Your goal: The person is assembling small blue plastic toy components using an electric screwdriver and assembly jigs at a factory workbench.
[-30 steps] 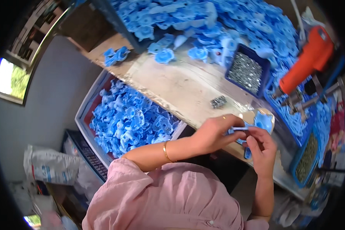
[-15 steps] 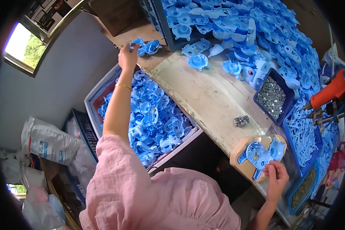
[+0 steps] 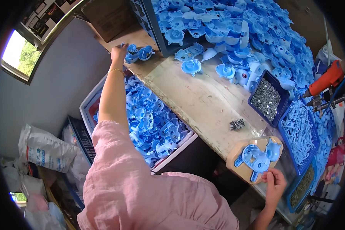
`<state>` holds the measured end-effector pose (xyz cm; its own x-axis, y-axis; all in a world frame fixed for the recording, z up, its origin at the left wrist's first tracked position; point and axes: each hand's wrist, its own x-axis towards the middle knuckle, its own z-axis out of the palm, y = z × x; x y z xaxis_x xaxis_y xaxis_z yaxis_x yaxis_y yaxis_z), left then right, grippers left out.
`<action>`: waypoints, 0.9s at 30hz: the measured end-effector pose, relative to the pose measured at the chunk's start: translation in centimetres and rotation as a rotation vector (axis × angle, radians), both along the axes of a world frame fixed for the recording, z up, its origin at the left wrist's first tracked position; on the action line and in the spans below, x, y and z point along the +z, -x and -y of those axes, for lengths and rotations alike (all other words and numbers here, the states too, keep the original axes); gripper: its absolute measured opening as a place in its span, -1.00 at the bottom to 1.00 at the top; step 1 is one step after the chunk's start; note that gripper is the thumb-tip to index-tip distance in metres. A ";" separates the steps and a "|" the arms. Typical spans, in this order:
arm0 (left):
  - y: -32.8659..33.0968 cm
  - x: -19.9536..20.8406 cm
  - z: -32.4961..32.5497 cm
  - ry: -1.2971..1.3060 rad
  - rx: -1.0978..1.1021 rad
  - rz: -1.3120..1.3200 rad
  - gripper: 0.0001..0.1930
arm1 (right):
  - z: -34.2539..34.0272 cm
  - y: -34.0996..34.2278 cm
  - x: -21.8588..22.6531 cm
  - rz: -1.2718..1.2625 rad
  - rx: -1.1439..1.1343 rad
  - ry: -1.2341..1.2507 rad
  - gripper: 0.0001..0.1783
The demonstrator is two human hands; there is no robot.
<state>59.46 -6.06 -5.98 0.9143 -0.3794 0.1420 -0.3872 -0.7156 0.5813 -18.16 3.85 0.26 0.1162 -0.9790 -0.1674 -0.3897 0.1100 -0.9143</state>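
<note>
My left hand reaches to the far left end of the table, beside a few blue plastic shell parts. Its fingertips are small and partly hidden, so whether they grip anything does not show. Near the front right table edge, my right hand has its fingers curled together, the tips against the edge of a blue animal-shaped shell half. What those fingers pinch, if anything, is hidden. The shell lies hollow side up in a light wooden holding block.
A dark blue tray of small metal screws, a basket of blue plastic pieces and a red power screwdriver stand at right. Blue shells heap behind. A dark spiky cluster lies mid-table; a full bin sits below left.
My left hand has shifted slightly left, off the top of the blue shell parts to their side. My right hand stays by the shell in the block. The whole view has shifted a little.
</note>
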 end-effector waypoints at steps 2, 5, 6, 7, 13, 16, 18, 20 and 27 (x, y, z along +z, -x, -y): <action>-0.4 0.9 -0.8 0.365 0.031 -0.007 -0.41 | 0.4 1.1 0.1 0.015 -0.008 0.028 -0.84; 6.4 3.0 1.4 0.826 -0.211 -0.120 -0.55 | 0.4 3.2 0.7 0.009 -0.104 0.076 -0.83; 8.9 3.9 1.7 0.796 -0.205 -0.075 -0.55 | -0.1 3.9 1.2 0.010 -0.153 0.095 -0.83; 8.1 3.6 0.6 0.762 -0.324 0.170 -0.59 | 0.0 4.1 1.3 0.023 -0.160 0.107 -0.83; 32.5 6.7 -5.3 0.983 -0.646 -0.165 -0.71 | 2.6 9.3 0.9 0.043 -0.334 0.222 -0.78; 38.9 4.9 -7.4 0.900 -1.088 -0.229 -0.75 | 3.4 16.4 0.8 -0.024 -0.558 0.356 -0.77; 43.6 4.7 -8.2 0.787 -1.309 -0.263 -0.77 | 3.2 22.1 0.0 -0.056 -0.699 0.398 -0.77; 47.1 5.1 -8.8 0.600 -1.453 -0.377 -0.78 | 3.4 27.3 -1.5 -0.218 -0.760 0.376 -0.76; 54.2 6.0 -8.6 0.415 -1.653 -0.672 -0.78 | 8.8 29.3 -3.9 -0.970 -0.370 0.586 -0.73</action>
